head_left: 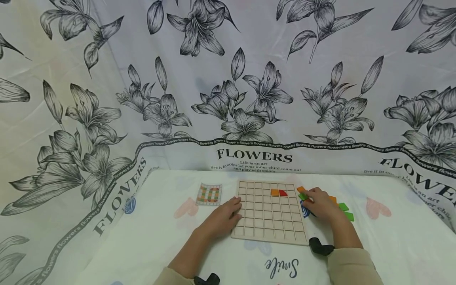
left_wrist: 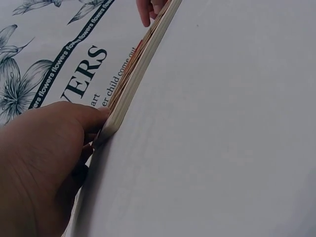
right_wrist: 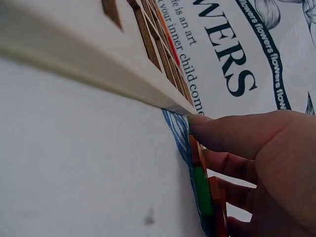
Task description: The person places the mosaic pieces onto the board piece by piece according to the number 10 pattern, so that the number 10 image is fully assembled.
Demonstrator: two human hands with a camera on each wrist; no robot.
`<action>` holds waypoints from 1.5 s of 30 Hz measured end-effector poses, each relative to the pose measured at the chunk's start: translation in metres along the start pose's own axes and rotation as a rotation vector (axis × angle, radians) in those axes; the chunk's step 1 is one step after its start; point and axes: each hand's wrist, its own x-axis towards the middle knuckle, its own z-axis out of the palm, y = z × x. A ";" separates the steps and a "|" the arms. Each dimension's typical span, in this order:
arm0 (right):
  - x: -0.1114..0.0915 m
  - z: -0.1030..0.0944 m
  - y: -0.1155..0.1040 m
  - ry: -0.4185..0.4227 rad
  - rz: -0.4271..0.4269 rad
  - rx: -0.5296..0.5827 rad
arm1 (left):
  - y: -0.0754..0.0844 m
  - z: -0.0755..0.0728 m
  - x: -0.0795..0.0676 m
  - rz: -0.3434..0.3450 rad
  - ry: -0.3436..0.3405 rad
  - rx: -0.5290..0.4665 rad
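A square wooden grid board (head_left: 268,215) lies in front of me in the head view. One orange square tile (head_left: 274,192) and one red tile with a curved edge (head_left: 283,193) sit side by side in its upper cells. My left hand (head_left: 221,217) rests against the board's left edge, fingers and thumb touching it. Beside the right edge, my right hand (head_left: 322,204) pinches a green tile (head_left: 303,196) between thumb and fingers; its grip is partly hidden. An orange tile (head_left: 300,189) lies just beyond those fingertips. In the right wrist view, several stacked-looking tiles (right_wrist: 202,190) lie under the hand.
A small card with a coloured grid pattern (head_left: 209,194) lies left of the board. Loose green tiles (head_left: 348,216) and an orange tile (head_left: 333,199) lie right of the right hand. A white printed cloth (head_left: 142,245) covers the table, and a flowered curtain (head_left: 213,99) hangs behind.
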 end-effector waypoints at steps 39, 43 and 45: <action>0.006 0.003 -0.002 0.198 0.268 0.230 | -0.011 0.006 0.002 -0.034 0.149 -0.204; 0.005 0.000 -0.006 0.200 0.228 0.228 | -0.012 0.006 0.003 -0.031 0.147 -0.195; 0.004 -0.002 -0.010 0.190 0.166 0.224 | -0.011 0.006 0.003 -0.030 0.146 -0.194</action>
